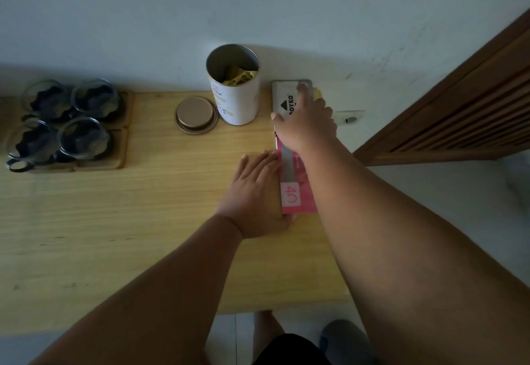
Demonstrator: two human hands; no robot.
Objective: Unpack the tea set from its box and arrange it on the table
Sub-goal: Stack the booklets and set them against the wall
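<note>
Where your left hand (255,192) lies: flat on the pale, grained wooden surface (143,221), fingers (258,164) straight and pressed together, alongside the pack's left edge.
Right hand (307,123): on the pack's far end, fingers (302,92) straight and slightly spread over the top, thumb at its left edge.
Pack (298,195): long, flat and narrow, lying along the right edge of the surface; pink card near you, a silver strip down its length, a pale grey far end.
Writing: "40" in pink on a pale panel; black letters "OYKO" by a black triangle, their start hidden by your hand.
Glasses (83,138): four, clear and round, with dark scalloped shapes inside; far left, on square wooden coasters (120,146) with rounded corners.
Tin (238,100): white cylinder, metal inside, open, gold foil packets within; label unreadable.
Lid (196,115): round, dull gold, flat just left of the tin.
</note>
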